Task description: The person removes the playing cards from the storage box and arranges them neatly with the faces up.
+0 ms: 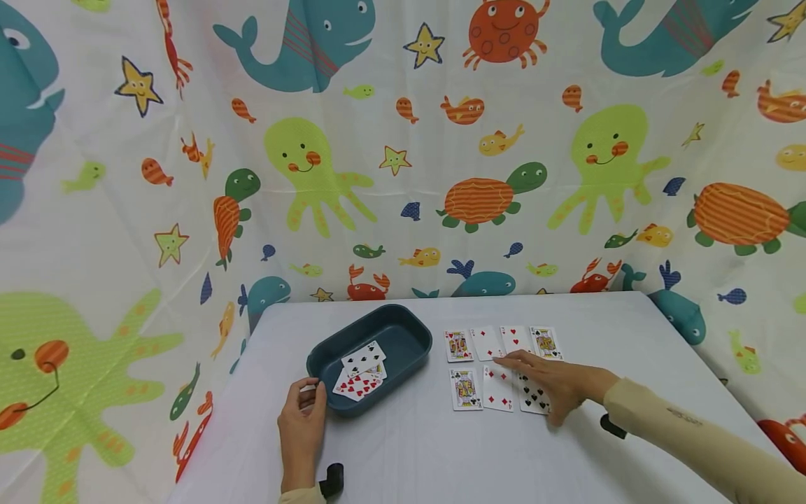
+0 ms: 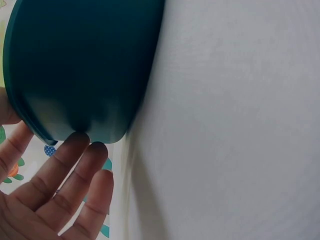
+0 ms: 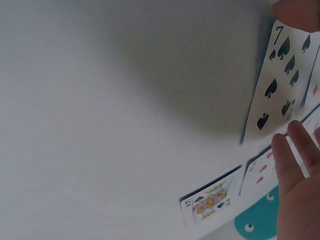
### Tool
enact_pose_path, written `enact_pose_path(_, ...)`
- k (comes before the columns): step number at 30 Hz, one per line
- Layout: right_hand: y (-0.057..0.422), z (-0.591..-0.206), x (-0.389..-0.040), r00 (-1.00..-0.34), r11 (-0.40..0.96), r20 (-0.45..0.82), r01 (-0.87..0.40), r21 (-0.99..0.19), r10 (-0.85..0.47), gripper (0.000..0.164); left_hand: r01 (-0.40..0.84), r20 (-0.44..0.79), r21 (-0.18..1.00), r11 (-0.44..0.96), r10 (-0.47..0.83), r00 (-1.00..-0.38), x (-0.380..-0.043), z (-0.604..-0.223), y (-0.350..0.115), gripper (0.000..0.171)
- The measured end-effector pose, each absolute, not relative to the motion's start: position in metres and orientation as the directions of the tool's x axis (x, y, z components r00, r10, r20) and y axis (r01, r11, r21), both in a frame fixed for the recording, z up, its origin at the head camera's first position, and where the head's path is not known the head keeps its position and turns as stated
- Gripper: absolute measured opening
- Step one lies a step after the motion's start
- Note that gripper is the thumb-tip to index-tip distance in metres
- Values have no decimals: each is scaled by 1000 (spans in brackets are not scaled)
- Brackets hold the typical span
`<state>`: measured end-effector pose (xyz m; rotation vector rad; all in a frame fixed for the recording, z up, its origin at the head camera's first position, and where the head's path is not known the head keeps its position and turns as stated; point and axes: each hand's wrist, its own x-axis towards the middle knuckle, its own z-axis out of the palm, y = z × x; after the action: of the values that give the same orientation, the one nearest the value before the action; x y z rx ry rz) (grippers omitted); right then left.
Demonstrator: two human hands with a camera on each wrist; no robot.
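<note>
A dark teal tray [image 1: 408, 339] stands on the table at centre left, holding several loose playing cards [image 1: 362, 360]. My left hand [image 1: 303, 427] grips its near left end, with the fingers against the outer wall in the left wrist view. To the right, playing cards lie face up in two rows. My right hand [image 1: 557, 378] spreads over the right part of the near row. Below it lies a seven of spades [image 3: 280, 75], partly covered, with the thumb at its near edge and fingertips by its far edge. Whether they touch the card is unclear.
The far row runs from a face card [image 1: 458, 346] to a king [image 1: 546, 341] at its right end. A king [image 1: 464, 389] and a diamond card [image 1: 497, 387] lie left of the seven. The white table [image 1: 403, 462] meets a sea-animal curtain [image 1: 403, 210] behind.
</note>
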<state>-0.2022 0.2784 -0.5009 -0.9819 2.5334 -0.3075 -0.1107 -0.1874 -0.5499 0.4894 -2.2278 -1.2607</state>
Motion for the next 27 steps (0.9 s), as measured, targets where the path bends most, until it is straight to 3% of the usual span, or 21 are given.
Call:
enact_pose_path(5,282,-502,-199,-700,727,-231,-579,-370,-676,121,-53,269,863,502,-547,-793,-111,-551,-187,23)
enact_pose_path(12,283,-508,-200,-813,700,50,-530,-478,-581,87,-46,277,862,504,-546,-791,-111,-552,-188,23)
enact_pose_path(16,281,-515,-199,-856,673,145,-484,-559,-495,81,-50,276,862,504,-551,-788,-108,-552,-187,23)
enact_pose_path(27,251,-527,-195,-870,469,276,-459,-755,-407,71,-59,273,861,504,-559,-783,-101,-553,-183,23)
